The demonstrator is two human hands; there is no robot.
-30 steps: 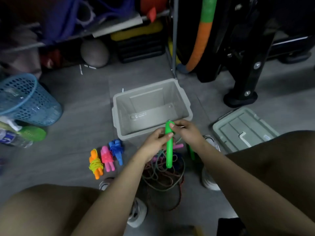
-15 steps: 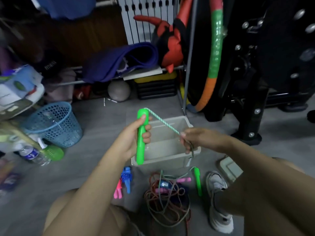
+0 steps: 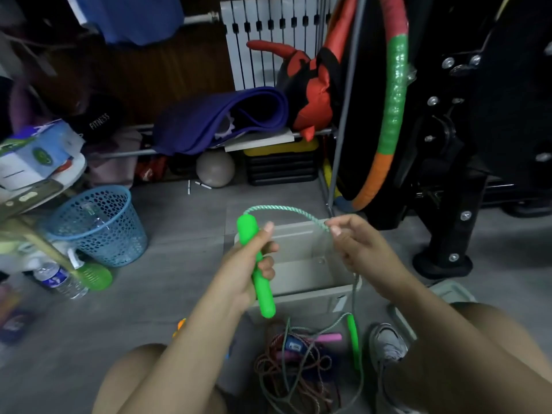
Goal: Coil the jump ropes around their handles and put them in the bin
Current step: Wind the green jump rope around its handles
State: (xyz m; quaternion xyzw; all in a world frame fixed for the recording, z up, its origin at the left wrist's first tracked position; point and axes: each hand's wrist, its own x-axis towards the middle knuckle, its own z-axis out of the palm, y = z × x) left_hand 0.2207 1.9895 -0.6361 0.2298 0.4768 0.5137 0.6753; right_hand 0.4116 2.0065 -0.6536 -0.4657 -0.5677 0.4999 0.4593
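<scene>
Left hand (image 3: 242, 273) grips the green handle (image 3: 256, 268) near-upright above the bin (image 3: 310, 297), right hand (image 3: 355, 246) pinches the rope (image 3: 286, 209) arching off its top, poised for winding across the handle.

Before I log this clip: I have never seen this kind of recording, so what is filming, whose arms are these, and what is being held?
There is no machine here. A person wears one wide-angle camera on the head, so the picture looks forward and down at their own arms and knees.

The left hand grips a green handle of a jump rope, held nearly upright. The green-and-white rope arcs from the handle's top to the right hand, whose fingers pinch it. From there it drops to the second green handle on the floor.

Behind the hands stands a grey bin, open. Near the feet lies a tangled pile of ropes with a pink handle. A blue basket stands to the left.
</scene>
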